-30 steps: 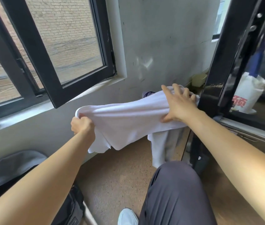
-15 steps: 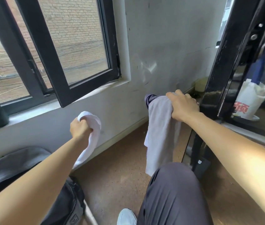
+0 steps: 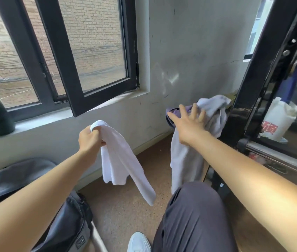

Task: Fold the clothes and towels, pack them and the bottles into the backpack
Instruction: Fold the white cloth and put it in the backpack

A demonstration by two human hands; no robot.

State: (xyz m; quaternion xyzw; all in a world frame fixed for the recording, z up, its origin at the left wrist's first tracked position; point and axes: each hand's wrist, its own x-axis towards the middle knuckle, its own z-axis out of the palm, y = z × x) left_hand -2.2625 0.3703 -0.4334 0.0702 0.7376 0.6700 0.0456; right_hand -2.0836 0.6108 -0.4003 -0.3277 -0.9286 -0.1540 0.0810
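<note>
- The left hand [image 3: 89, 139] was closed in a fist round the bunched top end of a white towel [image 3: 118, 160], left of the frame's middle. Held that way, the towel hung free in two loose tails above the floor [image 3: 122, 206], which kept it off the ground and let it drop straight.
- The right hand [image 3: 189, 126] was open with its fingers spread, right of middle, reaching at a pale cloth [image 3: 184, 160]. Whether the palm pressed the cloth or only hovered before it could not be told.
- The pale cloth was draped over something by the black frame [image 3: 253, 79] at the right, with one long part hanging down toward the knee [image 3: 195, 206]. A purple garment [image 3: 178, 110] showed beneath its upper left edge. The two seemed parked there as a heap waiting to be folded.
- The backpack [image 3: 66, 224] sat at the lower left of the frame, close under the left forearm, probably kept within reach for packing. Whether it was open could not be told.
- No bottles showed anywhere in view.
- The towel looked not yet folded. The free right hand would likely be needed to catch a hanging end, since one hand alone could hardly square it.
</note>
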